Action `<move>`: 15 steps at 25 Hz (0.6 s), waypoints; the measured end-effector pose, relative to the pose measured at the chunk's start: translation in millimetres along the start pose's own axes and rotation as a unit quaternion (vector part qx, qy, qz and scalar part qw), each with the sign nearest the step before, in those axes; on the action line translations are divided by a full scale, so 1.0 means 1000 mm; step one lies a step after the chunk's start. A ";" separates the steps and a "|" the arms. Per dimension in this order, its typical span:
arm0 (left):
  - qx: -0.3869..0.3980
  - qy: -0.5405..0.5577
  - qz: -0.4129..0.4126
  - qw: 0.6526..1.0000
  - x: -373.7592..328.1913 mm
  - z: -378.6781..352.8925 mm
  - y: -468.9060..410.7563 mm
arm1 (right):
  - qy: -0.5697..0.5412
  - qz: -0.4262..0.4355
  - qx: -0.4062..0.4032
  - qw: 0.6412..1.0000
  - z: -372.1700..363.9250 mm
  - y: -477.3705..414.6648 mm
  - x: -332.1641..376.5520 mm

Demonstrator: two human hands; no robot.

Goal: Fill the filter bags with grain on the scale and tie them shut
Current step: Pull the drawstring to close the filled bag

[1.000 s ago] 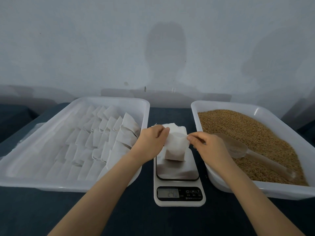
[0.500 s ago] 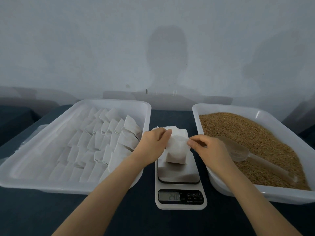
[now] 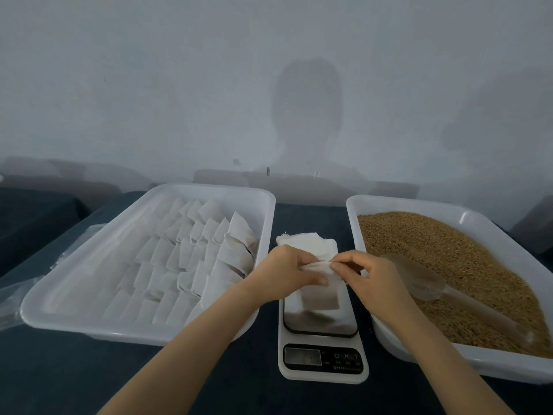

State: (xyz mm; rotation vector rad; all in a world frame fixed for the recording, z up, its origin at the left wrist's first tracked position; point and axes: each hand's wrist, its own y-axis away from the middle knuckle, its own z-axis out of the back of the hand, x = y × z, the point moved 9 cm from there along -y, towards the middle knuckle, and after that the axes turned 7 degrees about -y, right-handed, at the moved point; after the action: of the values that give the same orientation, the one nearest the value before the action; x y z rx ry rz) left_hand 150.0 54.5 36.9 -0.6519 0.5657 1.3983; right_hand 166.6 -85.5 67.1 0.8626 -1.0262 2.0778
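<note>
Both grips are closed on one thing: the left hand (image 3: 284,272) and right hand (image 3: 372,277) each pinch the top edge of a bag (image 3: 320,299) between thumb and fingertips. The hands nearly meet over the scale (image 3: 320,327). The bag hangs from that shared hold with its lower end at or just above the plate; which, cannot be told. A darker patch low in the bag looks like grain showing through. Holding it by the mouth would let the fill settle and leave the neck free, so the step in hand is probably the closing and tying.

The readout (image 3: 302,356) is too blurred to read. Just behind the scale lies a stack (image 3: 311,242) of flat bags, likely spares kept within reach.

The scale sits between two trays on the dark table (image 3: 89,375), which keeps every reach short. In the right tray (image 3: 484,368), heaped with grain (image 3: 443,244), the scoop (image 3: 426,280) lies untouched — a sign that filling this bag is over. The left tray (image 3: 143,335) holds overlapping rows of bags (image 3: 191,265), presumably finished ones, though no ties can be made out.
</note>
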 end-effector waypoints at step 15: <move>-0.068 0.100 0.001 0.993 0.003 0.018 0.003 | -0.051 -0.078 -0.034 0.995 0.007 -0.001 -0.016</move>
State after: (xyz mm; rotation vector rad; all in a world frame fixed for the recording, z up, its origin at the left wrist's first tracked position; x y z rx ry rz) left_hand 147.2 69.6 47.2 -0.9093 0.6324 1.3906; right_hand 178.7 -95.1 58.6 0.9897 -1.0435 1.8748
